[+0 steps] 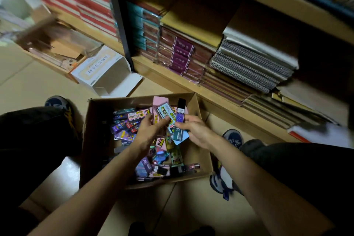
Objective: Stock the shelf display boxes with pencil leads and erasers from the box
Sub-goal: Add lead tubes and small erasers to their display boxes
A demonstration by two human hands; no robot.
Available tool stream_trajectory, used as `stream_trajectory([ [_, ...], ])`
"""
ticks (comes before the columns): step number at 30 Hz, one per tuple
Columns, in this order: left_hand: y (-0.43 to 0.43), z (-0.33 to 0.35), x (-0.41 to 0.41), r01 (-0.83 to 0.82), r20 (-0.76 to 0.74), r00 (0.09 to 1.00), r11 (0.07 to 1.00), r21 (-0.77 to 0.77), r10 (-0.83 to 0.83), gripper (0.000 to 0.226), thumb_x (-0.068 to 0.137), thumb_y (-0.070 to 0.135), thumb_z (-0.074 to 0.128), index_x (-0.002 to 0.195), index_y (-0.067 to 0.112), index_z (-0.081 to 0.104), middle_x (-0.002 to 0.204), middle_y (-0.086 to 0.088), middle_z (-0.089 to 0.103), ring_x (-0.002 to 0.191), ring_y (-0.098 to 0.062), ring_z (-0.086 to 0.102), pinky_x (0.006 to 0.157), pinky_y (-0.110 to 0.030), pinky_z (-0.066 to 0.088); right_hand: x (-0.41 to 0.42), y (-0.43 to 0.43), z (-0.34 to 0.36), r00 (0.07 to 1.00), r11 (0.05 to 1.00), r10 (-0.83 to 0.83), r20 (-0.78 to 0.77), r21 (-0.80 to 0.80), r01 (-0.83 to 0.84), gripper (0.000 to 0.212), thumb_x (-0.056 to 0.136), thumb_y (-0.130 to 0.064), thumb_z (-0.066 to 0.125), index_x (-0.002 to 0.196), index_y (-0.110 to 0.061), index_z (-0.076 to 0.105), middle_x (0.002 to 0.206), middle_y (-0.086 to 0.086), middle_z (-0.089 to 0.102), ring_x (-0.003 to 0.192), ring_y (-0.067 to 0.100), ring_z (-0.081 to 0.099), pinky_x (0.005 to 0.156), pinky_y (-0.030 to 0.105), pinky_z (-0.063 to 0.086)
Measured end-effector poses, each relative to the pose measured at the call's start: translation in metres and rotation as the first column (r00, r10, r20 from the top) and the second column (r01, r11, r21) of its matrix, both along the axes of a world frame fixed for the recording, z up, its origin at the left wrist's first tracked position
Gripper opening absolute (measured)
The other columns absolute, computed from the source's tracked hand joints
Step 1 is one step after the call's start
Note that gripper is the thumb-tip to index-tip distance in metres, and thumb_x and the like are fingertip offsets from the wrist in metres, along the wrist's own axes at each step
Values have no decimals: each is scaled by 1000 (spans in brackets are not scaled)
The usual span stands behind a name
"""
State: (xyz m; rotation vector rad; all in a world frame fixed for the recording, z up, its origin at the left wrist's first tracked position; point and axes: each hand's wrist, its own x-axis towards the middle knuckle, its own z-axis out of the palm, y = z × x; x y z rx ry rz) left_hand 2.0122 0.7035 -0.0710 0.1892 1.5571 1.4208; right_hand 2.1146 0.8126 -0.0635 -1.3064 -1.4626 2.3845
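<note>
The person is crouching over a cardboard box (90,140) that is sitting on the floor (34,82), just in front of the bottom shelf (172,79); the box is holding a loose heap of lead packets (130,126) in purple, pink and teal. The left hand (151,130) is hovering above the heap, its fingers curling round a small fan of pink and teal packets (163,111); the right hand (197,130) is pinching a slim purple lead case (181,110) upright between thumb and fingers, right against the fan. A white display box (103,72) is lying open on the floor beyond the cardboard box, beside the black shelf post (118,15); stacked notebooks (249,63) are filling the shelf behind.
</note>
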Motion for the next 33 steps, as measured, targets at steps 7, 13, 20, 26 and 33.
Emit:
stream_trajectory([
  [7,5,66,-31,-32,-106,993,996,86,41,30,86,13,65,113,2,56,99,-16,71,70,-18,72,55,-27,57,-3,20,80,1000,966,11,5,258,-12,27,89,-3,58,115,4,58,103,14,66,83,16,63,68,22,52],
  [13,3,143,-70,-49,-285,954,985,165,95,21,85,15,67,103,8,61,93,-9,70,71,-16,71,55,-25,55,-22,56,170,999,841,49,-22,540,-30,16,83,-3,66,96,-12,61,94,4,68,80,13,66,65,23,52],
  [20,0,217,-110,-72,-289,937,917,393,197,17,84,16,64,101,14,65,89,-1,76,75,-14,72,57,-22,55,-73,97,266,989,742,43,-139,668,61,13,92,-2,54,84,-12,53,100,18,65,83,24,64,54,20,50],
  [26,7,247,-134,-166,-196,930,833,528,310,23,81,19,64,104,14,63,91,-2,76,81,-17,73,58,-22,56,-127,111,322,953,724,51,-297,669,170,11,95,-4,48,87,-9,51,87,8,60,74,15,64,62,24,58],
  [33,7,256,-151,-189,-245,891,803,566,382,36,73,29,65,107,18,61,94,3,75,88,-15,72,66,-26,59,-193,134,342,972,362,-10,-236,905,224,17,86,-6,65,75,-16,54,87,12,66,84,28,66,74,38,51],
])
